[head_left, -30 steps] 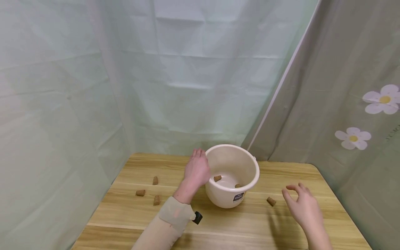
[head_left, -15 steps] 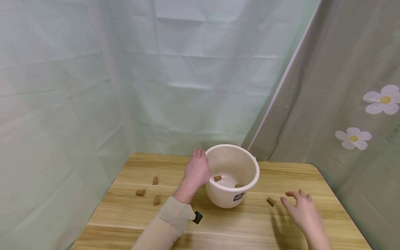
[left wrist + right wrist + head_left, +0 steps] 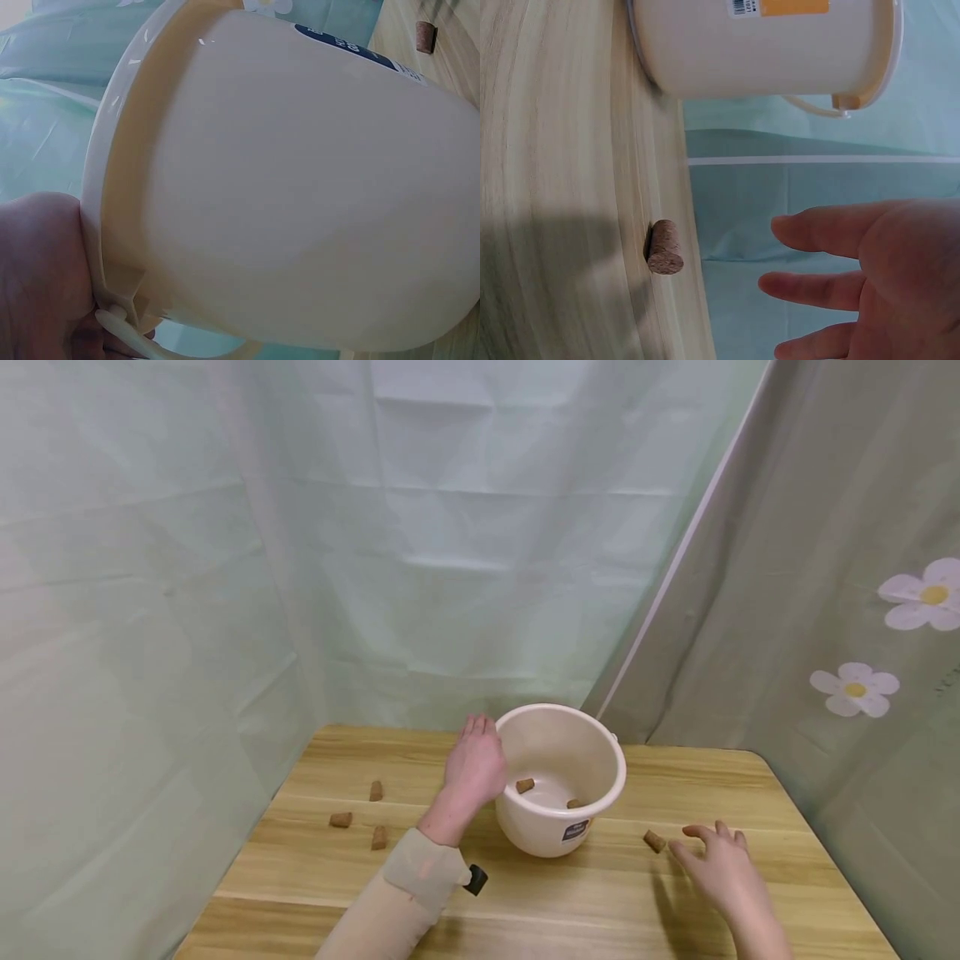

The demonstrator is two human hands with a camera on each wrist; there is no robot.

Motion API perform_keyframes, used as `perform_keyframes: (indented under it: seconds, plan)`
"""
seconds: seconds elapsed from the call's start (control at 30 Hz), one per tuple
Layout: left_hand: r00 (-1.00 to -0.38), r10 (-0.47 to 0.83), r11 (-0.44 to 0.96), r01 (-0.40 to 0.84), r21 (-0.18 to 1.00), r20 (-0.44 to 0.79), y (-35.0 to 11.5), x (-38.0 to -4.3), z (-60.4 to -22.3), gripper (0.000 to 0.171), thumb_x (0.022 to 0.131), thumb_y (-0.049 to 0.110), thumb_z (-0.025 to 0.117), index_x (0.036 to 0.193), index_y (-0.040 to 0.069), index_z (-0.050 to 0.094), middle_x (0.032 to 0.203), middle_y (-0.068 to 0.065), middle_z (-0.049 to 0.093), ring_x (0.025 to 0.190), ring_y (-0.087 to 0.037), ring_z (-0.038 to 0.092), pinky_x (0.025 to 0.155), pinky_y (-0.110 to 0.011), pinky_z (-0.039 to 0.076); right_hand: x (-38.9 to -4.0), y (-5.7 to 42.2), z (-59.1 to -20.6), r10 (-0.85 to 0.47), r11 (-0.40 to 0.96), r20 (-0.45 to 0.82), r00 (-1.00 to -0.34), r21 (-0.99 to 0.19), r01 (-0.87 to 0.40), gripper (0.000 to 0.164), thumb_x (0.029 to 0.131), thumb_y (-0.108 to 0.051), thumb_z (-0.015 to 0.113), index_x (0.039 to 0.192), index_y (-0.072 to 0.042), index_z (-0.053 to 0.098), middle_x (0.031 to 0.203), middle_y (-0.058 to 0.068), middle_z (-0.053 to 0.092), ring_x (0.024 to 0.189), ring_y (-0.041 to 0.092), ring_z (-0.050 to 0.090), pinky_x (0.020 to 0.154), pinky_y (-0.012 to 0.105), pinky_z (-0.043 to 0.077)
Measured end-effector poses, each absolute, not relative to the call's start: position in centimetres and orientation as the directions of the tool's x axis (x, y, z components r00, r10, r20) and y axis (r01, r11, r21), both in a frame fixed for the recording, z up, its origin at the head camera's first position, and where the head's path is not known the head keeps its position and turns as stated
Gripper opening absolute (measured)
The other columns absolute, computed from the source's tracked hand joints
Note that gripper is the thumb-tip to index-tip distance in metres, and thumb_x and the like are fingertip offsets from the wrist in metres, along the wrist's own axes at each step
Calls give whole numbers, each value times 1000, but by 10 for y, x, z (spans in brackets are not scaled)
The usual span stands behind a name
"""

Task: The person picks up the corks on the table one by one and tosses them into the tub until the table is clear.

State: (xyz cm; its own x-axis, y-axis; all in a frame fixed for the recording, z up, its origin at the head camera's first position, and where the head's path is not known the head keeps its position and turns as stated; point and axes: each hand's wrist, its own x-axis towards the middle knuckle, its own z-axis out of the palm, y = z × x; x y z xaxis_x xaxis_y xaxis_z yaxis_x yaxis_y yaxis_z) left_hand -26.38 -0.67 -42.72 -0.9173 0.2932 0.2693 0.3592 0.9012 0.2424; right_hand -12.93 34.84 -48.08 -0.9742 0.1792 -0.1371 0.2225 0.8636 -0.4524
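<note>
A cream plastic bucket (image 3: pixel 558 827) stands upright on the wooden table, with two corks inside; one of these, a tapered cork (image 3: pixel 525 785), lies near the left wall. My left hand (image 3: pixel 476 764) grips the bucket's rim on its left side, beside the handle joint (image 3: pixel 124 307); its fingertips are mostly hidden. To the right of the bucket a single cork (image 3: pixel 655 841) lies on its side on the table. My right hand (image 3: pixel 723 868) hovers just right of that cork, thumb and fingers spread apart and holding nothing. In the right wrist view the same cork (image 3: pixel 664 247) sits beyond the fingertips.
Three more corks, among them a front one (image 3: pixel 378 837), lie on the table (image 3: pixel 300 893) left of the bucket. Pale green curtains (image 3: pixel 465 568) hang behind and at the left, and a greyish curtain with flowers (image 3: pixel 855 690) closes off the right.
My right hand has come lower and a little leftward, its thumb now close to the cork. The left hand keeps its place at the bucket's rim.
</note>
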Motion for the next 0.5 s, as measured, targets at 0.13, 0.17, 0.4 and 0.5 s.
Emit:
perform_keyframes:
  seconds: [0.13,0.17,0.4,0.5]
  plan:
    - [-920,291,903,355,241,264,-6,-264,-427,46,112,9,41,147,-19,50,153,-33,52,148,-48,44,124,-52,37,-130,348,-484,181,859,-140,-974,-459,225,65,107,-47,58,148,4,57,160,51,16,144,76,8,104,91,22]
    - [-920,290,903,354,243,264,-6,-265,-428,46,112,9,41,147,-19,50,153,-33,52,148,-48,44,124,-52,37,-130,348,-485,180,859,-140,-974,-460,225,65,107,-47,59,148,4,57,160,51,16,144,76,8,104,91,22]
    - [-925,280,902,345,259,257,-5,-264,-427,46,111,8,42,147,-18,50,154,-33,51,149,-48,43,125,-51,35,-132,348,-491,174,865,-135,-975,-452,217,64,106,-46,60,147,4,57,158,52,16,143,77,9,105,90,22]
    - [-928,271,900,338,276,255,-5,-263,-427,46,112,10,41,147,-18,50,154,-33,51,149,-47,43,126,-51,34,-132,347,-494,170,868,-129,-977,-449,210,63,106,-45,61,146,4,58,158,52,17,143,77,10,104,90,23]
